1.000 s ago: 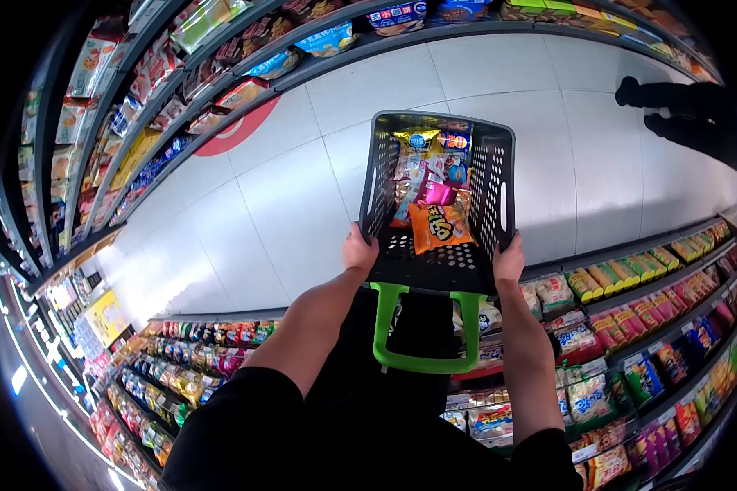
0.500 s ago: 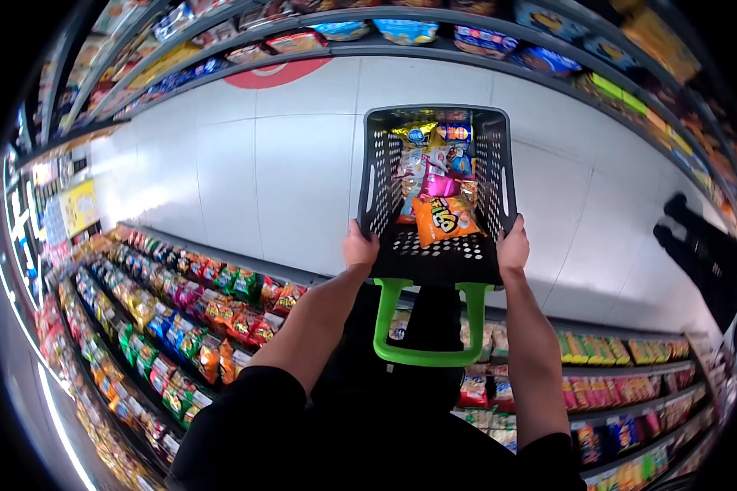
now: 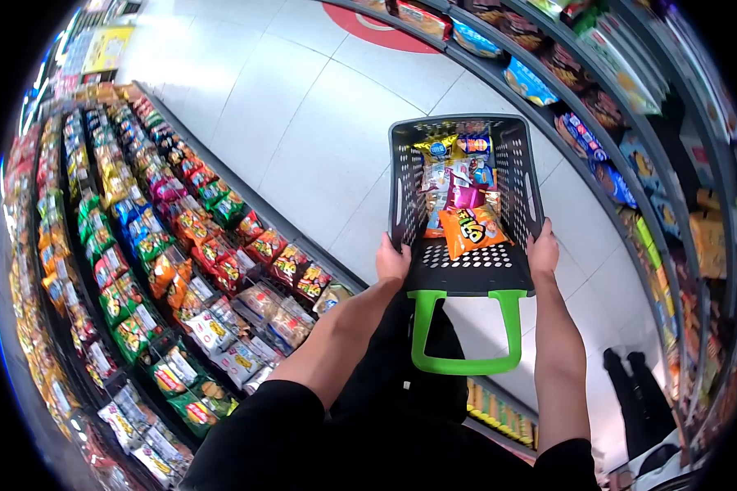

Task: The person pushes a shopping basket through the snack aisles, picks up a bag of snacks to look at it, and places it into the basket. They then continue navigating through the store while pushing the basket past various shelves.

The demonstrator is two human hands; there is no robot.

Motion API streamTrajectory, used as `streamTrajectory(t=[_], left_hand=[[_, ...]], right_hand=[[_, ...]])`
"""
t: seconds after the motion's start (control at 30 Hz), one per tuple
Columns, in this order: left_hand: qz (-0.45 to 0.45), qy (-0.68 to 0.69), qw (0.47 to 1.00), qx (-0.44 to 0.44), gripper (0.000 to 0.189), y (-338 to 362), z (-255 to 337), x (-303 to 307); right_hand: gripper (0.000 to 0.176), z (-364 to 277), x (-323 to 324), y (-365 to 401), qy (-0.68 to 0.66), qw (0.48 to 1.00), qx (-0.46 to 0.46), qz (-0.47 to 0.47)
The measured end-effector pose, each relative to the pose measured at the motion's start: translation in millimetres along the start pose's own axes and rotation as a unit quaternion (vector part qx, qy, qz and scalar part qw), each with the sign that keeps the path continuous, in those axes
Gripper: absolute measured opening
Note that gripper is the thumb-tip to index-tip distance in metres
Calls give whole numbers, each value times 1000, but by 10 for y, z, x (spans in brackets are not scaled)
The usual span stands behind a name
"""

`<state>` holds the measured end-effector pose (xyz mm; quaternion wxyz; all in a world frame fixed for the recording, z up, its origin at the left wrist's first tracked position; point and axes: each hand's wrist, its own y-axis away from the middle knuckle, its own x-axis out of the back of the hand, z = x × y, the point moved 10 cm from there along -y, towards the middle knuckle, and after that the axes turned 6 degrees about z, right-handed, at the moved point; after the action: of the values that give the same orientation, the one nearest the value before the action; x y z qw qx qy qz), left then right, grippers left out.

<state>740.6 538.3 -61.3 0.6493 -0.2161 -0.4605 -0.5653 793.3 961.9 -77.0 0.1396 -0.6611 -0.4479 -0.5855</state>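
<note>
My left hand (image 3: pixel 393 259) grips the left side of a black perforated basket (image 3: pixel 467 280) near its close corner. On the opposite side, my right hand (image 3: pixel 542 249) is wrapped round the rim. A green handle (image 3: pixel 467 366) hangs folded toward my body, touched by neither hand. Inside the basket an orange snack bag (image 3: pixel 473 232) lies on top, nearest me. Behind it are a pink and white packet (image 3: pixel 465 195), a yellow bag (image 3: pixel 436 146) and several other packets.
Shelves of snack bags (image 3: pixel 207 250) run along the left. More shelves with packets (image 3: pixel 532 80) curve along the right. Pale floor tiles (image 3: pixel 278 90) with a red marking (image 3: pixel 381 26) lie between them. Another person's dark-clothed legs (image 3: pixel 640 401) show at the lower right.
The view has turned, so the left shelves fill more of it and the basket appears further right. Both my hands still hold the basket. The other person's legs appear lower and further left.
</note>
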Motion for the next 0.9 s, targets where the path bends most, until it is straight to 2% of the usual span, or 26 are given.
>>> streamTrajectory(t=[0.07,0.2,0.23,0.3,0.37,0.43,0.47,0.53,0.67,0.7,0.9], left_hand=[[-13,24,998,55,36,39,18,-35],[30,34,997,54,35,30,104,-140],[39,18,997,66,34,-149,75,-187],[28,41,994,95,34,-190,138,-190],[33,42,992,117,34,-237,227,-145],[38,50,989,132,34,-281,270,-147],[42,31,989,141,34,-406,201,-265],[57,46,987,143,33,-459,327,-193],[54,48,983,169,32,-613,394,-145],[55,37,982,176,32,-734,305,-223],[48,57,979,191,37,-1052,413,-164]], right_hand=[[58,-82,115,-194,18,1000,24,-8],[59,-224,183,-600,23,997,68,-6],[60,-322,-95,-820,24,996,88,-7],[62,-453,-8,-975,23,993,116,-5],[60,-562,65,-1124,43,994,95,-31],[60,-669,116,-1272,33,993,112,-28],[60,-707,-192,-1471,27,991,120,-48],[59,-932,2,-1567,30,989,135,-43],[59,-1103,-11,-1808,19,985,167,-42],[59,-1154,-221,-1894,14,984,168,-54],[59,-1602,33,-2124,36,984,167,-47]])
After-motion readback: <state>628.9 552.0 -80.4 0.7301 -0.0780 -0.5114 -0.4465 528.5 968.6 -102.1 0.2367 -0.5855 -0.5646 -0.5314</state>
